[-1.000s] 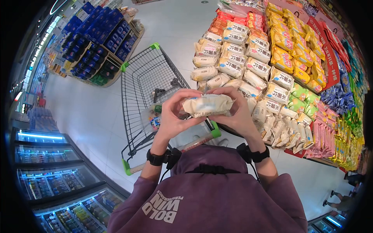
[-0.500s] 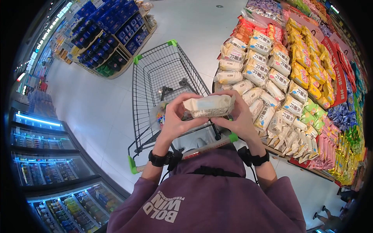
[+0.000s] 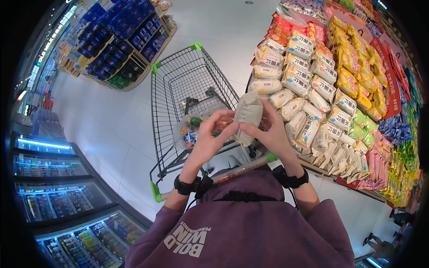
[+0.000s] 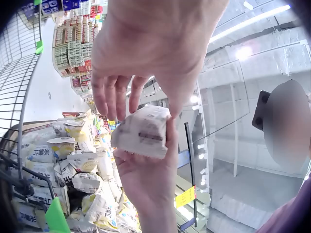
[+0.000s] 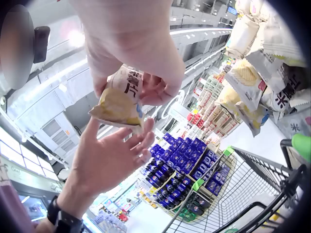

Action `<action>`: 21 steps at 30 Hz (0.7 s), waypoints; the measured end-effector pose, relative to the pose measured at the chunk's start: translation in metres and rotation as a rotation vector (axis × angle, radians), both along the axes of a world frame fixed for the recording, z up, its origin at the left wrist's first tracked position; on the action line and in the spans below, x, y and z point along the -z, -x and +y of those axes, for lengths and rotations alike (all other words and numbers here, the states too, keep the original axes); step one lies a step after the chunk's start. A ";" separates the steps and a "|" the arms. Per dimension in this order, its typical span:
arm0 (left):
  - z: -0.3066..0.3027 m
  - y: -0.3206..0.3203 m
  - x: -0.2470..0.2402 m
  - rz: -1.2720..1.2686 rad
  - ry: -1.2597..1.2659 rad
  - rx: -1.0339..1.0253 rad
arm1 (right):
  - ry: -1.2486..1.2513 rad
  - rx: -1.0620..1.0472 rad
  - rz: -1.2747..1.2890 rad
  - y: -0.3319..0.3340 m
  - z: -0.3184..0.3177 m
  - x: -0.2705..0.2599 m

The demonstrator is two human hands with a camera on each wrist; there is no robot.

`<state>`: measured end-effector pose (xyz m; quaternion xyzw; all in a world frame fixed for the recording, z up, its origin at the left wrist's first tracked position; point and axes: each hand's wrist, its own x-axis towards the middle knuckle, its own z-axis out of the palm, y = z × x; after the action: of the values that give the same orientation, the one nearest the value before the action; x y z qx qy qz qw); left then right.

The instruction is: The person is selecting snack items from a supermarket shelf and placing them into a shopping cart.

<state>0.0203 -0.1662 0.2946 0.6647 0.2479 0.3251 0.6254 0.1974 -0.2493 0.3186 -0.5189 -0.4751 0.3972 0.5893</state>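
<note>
A cream bag of crisps (image 3: 249, 110) stands on end between both hands in the head view, its plain back toward me. My right hand (image 3: 273, 133) grips it, thumb across the lower part and fingers behind. Seen from the right wrist, the bag's front (image 5: 127, 90) has dark lettering and a yellow crisp picture. My left hand (image 3: 209, 140) is at the bag's left side, thumb tip right at its edge. In the right wrist view that left hand (image 5: 109, 158) has its fingers spread loosely beside the bag's lower end.
A wire shopping cart (image 3: 172, 94) with green corners stands before me, a clear bag of colourful items (image 3: 190, 134) in it. To the right, a display holds rows of similar cream bags (image 3: 298, 80) and yellow bags (image 3: 351, 67). Blue drink packs (image 3: 120, 31) stand far left, freezers (image 3: 67, 196) nearer.
The bag has turned from lying crosswise in both hands to standing on end in the right hand. The left hand has loosened from it. The cart and display have shifted right in view.
</note>
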 end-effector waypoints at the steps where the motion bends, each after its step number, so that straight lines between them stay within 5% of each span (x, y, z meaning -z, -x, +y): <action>1: -0.002 -0.002 -0.006 0.016 -0.025 0.013 | 0.026 0.016 -0.012 0.000 0.000 0.000; 6: -0.007 -0.005 -0.017 0.026 0.001 0.055 | 0.061 0.126 -0.099 0.000 0.007 0.013; 9: -0.003 -0.001 -0.006 -0.087 0.234 0.118 | 0.145 0.091 0.187 0.003 0.005 -0.003; 12: 0.002 0.009 -0.004 -0.060 0.265 0.146 | 0.089 0.106 0.110 0.007 0.005 -0.007; 15: -0.002 0.008 -0.002 -0.252 0.674 0.103 | 0.065 0.138 -0.040 0.008 0.006 -0.008; 18: -0.008 0.004 -0.003 -0.198 0.406 0.155 | 0.084 0.095 0.113 0.014 0.007 -0.012; 21: -0.004 0.007 -0.008 -0.136 0.412 0.160 | 0.099 0.056 0.115 0.017 0.006 -0.018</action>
<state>0.0135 -0.1705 0.3028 0.5170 0.2127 0.2612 0.7869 0.1803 -0.2433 0.3368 -0.5368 -0.4055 0.4330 0.6000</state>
